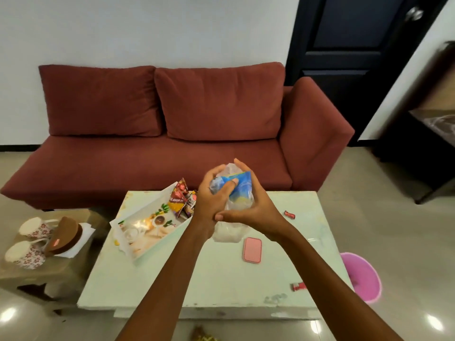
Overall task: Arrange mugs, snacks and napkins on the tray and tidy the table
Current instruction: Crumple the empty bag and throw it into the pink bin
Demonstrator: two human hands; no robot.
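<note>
Both my hands hold a clear plastic bag point(227, 231) with a blue and yellow packet point(240, 187) inside, raised over the pale green table point(197, 274). My left hand point(211, 195) grips its left side and my right hand point(248, 207) cups it from the right. A white printed tray point(145, 230) lies at the table's left with several snack packets point(179, 200) at its far end. Two flowered mugs point(27, 242) lie on a low stool at the left, beside a brown holder point(65, 236) resting on white napkins point(82, 238).
A pink case point(252, 249) lies on the table near the middle. Two small red wrappers point(289, 214) point(298, 286) sit toward the right edge. A pink bin point(362, 276) stands on the floor at the right. A red sofa point(172, 134) runs behind the table.
</note>
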